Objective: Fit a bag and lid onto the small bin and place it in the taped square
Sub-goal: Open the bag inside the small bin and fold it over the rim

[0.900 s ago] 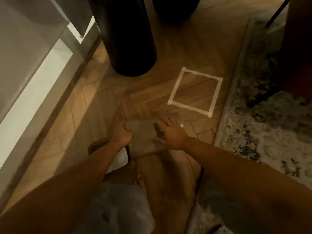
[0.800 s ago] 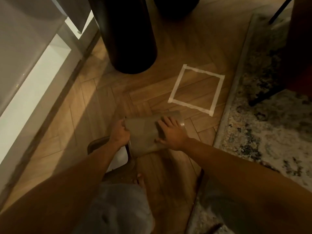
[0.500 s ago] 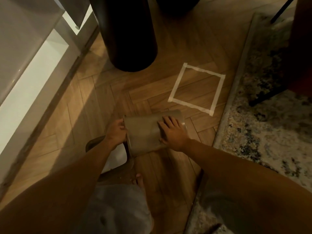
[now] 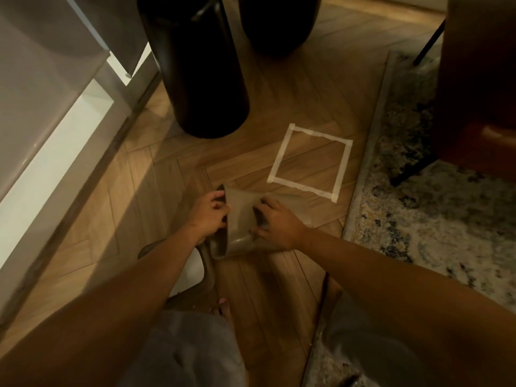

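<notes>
Both hands grasp the small taupe plastic bin (image 4: 240, 219) tipped sideways, left hand (image 4: 208, 216) at its rim, right hand (image 4: 279, 222) steadying its wall, probably for bagging.

1. We see the small bin (image 4: 240, 216), lying on its side on the floor, turned since 0.9 s ago: its open rim now faces left & near, w/ the dark mouth showing at the far-left edge; before it lay flatter, more square-on.
2. Left hand (image 4: 209, 216) shifted from the bin's near-left corner up to the rim, fingers now curled over the edge.
3. Right hand (image 4: 276, 222) slid further across the bin's side, fingers spread wider, thumb down by the near edge.
4. Bin sits a bit closer to the taped square (image 4: 310, 160), still outside it.
</notes>
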Available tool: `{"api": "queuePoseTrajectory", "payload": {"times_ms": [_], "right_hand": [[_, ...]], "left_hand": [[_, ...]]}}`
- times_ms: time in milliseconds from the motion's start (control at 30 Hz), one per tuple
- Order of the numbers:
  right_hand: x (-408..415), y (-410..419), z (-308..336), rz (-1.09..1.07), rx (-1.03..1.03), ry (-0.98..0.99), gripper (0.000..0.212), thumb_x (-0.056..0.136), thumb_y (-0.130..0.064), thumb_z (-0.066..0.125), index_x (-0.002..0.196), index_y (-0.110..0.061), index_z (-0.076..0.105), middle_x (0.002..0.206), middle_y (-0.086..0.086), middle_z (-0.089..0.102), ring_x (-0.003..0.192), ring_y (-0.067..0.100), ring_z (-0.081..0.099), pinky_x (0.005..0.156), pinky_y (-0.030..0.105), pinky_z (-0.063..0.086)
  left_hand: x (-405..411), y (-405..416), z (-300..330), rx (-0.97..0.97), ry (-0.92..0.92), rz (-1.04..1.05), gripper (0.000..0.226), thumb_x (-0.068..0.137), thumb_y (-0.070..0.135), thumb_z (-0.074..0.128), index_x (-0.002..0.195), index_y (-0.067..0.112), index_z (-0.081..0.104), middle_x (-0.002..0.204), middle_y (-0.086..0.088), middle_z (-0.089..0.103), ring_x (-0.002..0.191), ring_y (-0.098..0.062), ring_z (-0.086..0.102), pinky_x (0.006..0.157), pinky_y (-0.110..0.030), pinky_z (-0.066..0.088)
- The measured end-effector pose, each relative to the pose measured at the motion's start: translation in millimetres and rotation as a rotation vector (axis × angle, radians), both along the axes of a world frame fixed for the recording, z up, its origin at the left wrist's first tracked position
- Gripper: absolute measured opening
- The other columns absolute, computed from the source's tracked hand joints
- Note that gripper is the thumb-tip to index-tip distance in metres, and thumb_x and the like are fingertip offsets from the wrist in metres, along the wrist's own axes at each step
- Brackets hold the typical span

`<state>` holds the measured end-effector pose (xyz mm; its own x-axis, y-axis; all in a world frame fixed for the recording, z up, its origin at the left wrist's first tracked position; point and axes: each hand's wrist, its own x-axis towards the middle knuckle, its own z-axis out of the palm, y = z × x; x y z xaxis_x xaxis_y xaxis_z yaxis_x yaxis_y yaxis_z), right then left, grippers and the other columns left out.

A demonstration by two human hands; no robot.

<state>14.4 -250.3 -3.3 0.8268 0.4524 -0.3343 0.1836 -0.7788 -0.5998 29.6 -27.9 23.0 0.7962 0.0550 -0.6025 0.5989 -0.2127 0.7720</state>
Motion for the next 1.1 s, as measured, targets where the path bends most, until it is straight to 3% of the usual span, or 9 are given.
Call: {"api": "queuePoseTrajectory", "payload": {"times_ms": [133, 233, 367, 500, 633, 800, 933, 1033, 1100], "right_hand": [[-2.4, -0.8, 19.4, -0.099, 0.095, -0.012, 0.052, 0.089, -0.056, 0.067, 0.127, -0.021, 0.062, 0.139, 0.002, 0.052, 0.125, 0.022, 0.052, 0.104, 0.042, 0.048], [-7.8, -6.0, 28.3, -0.159, 0.053, -0.026, 0.040, 0.086, -0.061, 0.068, 0.102, -0.024, 0.065, 0.126, 0.003, 0.056, 0.114, 0.022, 0.057, 0.093, 0.039, 0.051], [-17.3, -14.3, 33.7, -0.226, 0.030, 0.011, 0.044, 0.083, -0.066, 0.067, 0.094, -0.023, 0.066, 0.126, 0.003, 0.057, 0.112, 0.018, 0.056, 0.088, 0.037, 0.050], [-22.4, -25.5, 39.8, -0.303, 0.034, 0.042, 0.047, 0.079, -0.074, 0.062, 0.094, -0.030, 0.058, 0.120, -0.005, 0.051, 0.086, 0.005, 0.057, 0.063, 0.024, 0.044], [-26.8, -36.6, 39.8, -0.379, 0.061, 0.025, 0.033, 0.082, -0.062, 0.065, 0.082, -0.030, 0.057, 0.107, -0.008, 0.053, 0.077, 0.004, 0.056, 0.057, 0.022, 0.039], [-25.8, -49.7, 38.5, -0.479, 0.153, -0.002, 0.025, 0.091, -0.040, 0.066, 0.071, -0.026, 0.056, 0.085, -0.007, 0.056, 0.068, 0.006, 0.056, 0.057, 0.021, 0.036], [-27.9, -64.9, 39.7, -0.526, 0.217, 0.011, 0.026, 0.096, -0.031, 0.064, 0.073, -0.027, 0.054, 0.068, -0.006, 0.058, 0.057, 0.003, 0.056, 0.049, 0.015, 0.039], [-27.8, -74.6, 41.9, -0.567, 0.271, 0.008, 0.030, 0.099, -0.026, 0.063, 0.071, -0.027, 0.053, 0.064, -0.007, 0.058, 0.056, -0.004, 0.057, 0.049, 0.010, 0.041], [-26.6, -81.2, 43.3, -0.601, 0.310, 0.031, 0.031, 0.100, -0.025, 0.061, 0.071, -0.027, 0.052, 0.063, -0.008, 0.058, 0.055, -0.004, 0.057, 0.049, 0.010, 0.042]], "left_hand": [[5.8, -25.1, 15.8, -0.032, 0.007, -0.025, 0.045, 0.093, 0.011, 0.066, 0.134, 0.021, 0.053, 0.108, -0.007, 0.069, 0.098, -0.023, 0.070, 0.077, -0.041, 0.062], [9.1, -46.0, 27.5, -0.052, 0.009, -0.029, 0.042, 0.093, 0.009, 0.065, 0.133, 0.017, 0.054, 0.107, -0.009, 0.068, 0.098, -0.026, 0.069, 0.077, -0.042, 0.061], [11.6, -63.4, 39.9, -0.063, 0.019, -0.080, 0.042, 0.095, 0.006, 0.061, 0.135, 0.015, 0.052, 0.110, -0.008, 0.067, 0.098, -0.024, 0.069, 0.073, -0.035, 0.061], [13.5, -80.4, 52.3, -0.117, 0.018, -0.118, 0.040, 0.098, 0.000, 0.053, 0.135, 0.013, 0.052, 0.112, -0.008, 0.066, 0.096, -0.024, 0.071, 0.069, -0.030, 0.061], [12.7, -94.4, 59.1, -0.199, 0.046, -0.158, 0.035, 0.098, 0.001, 0.052, 0.131, 0.015, 0.055, 0.116, -0.010, 0.068, 0.099, -0.026, 0.072, 0.080, -0.037, 0.061], [10.5, -92.9, 48.8, 0.190, -0.195, -0.313, 0.037, 0.097, 0.014, 0.060, 0.133, 0.014, 0.057, 0.126, -0.005, 0.065, 0.112, -0.014, 0.061, 0.085, -0.019, 0.047], [5.2, -70.9, 33.0, 0.455, -0.234, -0.254, 0.055, 0.097, 0.017, 0.060, 0.147, 0.016, 0.040, 0.144, -0.008, 0.050, 0.128, -0.025, 0.051, 0.098, -0.030, 0.042], [0.6, -57.9, 21.5, 0.517, -0.079, -0.296, 0.055, 0.097, 0.015, 0.058, 0.148, 0.016, 0.037, 0.137, -0.013, 0.054, 0.101, -0.020, 0.059, 0.077, -0.023, 0.046], [-2.2, -55.0, 16.3, 0.539, -0.017, -0.361, 0.043, 0.096, 0.012, 0.058, 0.138, 0.013, 0.048, 0.125, -0.014, 0.060, 0.094, -0.021, 0.060, 0.079, -0.032, 0.051]]}}
